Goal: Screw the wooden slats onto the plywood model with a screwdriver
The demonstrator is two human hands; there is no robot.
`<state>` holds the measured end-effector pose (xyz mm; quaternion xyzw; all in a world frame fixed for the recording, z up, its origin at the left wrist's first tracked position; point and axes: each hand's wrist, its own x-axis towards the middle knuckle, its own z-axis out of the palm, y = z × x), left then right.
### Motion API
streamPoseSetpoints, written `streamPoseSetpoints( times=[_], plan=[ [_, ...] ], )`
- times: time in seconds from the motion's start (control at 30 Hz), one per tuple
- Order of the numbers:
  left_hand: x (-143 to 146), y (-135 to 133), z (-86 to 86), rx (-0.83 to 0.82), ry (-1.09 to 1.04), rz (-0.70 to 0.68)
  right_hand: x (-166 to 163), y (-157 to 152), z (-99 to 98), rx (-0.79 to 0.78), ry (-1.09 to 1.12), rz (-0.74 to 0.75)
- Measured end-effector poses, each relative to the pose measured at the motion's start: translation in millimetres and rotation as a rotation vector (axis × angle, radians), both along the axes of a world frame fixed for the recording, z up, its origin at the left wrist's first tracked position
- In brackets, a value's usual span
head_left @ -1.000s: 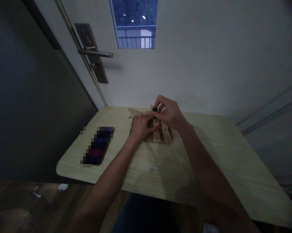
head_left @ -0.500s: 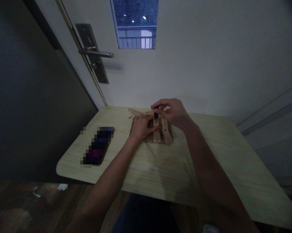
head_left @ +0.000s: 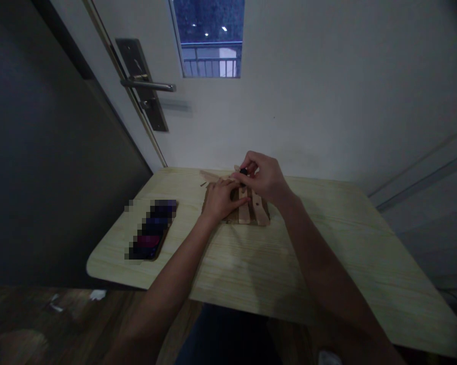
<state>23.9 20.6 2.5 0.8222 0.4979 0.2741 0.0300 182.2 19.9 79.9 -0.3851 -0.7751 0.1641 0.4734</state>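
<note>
My left hand [head_left: 221, 198] lies across a brown board [head_left: 232, 217], its fingers spread and its thumb resting on a pale wooden strip [head_left: 244, 210]. Just above the strip's far end, the fingers of my right hand [head_left: 264, 175] are pinched around a short black tool [head_left: 244, 171]; its lower end is hidden. A second wooden strip [head_left: 260, 210] with a dark hole lies to the right on the board. My left hand covers the board's left part.
A phone [head_left: 152, 230], partly pixelated, lies left on the light wooden table [head_left: 228, 268]. Behind the board is a loose wood piece [head_left: 209, 175], with a small thin dark item [head_left: 203, 184] near it. A white door [head_left: 308, 101] with a metal handle [head_left: 148, 85] stands behind the table.
My right hand has shifted slightly left and its fingers have changed their hold on the black tool, covering more of it. My left hand stays in place; the view has moved slightly.
</note>
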Motion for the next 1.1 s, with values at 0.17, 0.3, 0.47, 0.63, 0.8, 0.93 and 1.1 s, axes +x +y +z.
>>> streamPoseSetpoints(
  times=[0.17,0.3,0.47,0.63,0.8,0.93,1.1],
  plan=[
    [-1,1,-1.6,-0.006,-0.025,-0.015,7,2,-0.9,0.052,-0.012,0.019],
    [-1,0,-0.7,0.003,-0.027,-0.016,12,3,-3.1,-0.017,-0.026,0.087],
    [0,-1,1.3,-0.027,-0.005,-0.003,16,3,-1.2,-0.040,-0.044,0.080],
    [-1,0,-1.1,-0.002,0.011,0.005,13,2,5.0,-0.021,-0.108,0.017],
    [0,0,-1.2,-0.012,0.042,0.029,3,0,4.1,-0.011,-0.059,0.018],
    [1,-1,0.1,-0.007,0.010,0.013,-1,1,-0.1,0.003,-0.029,-0.037],
    [0,0,0.2,0.003,0.000,-0.006,0,3,-3.4,0.077,-0.063,-0.011]
  ],
)
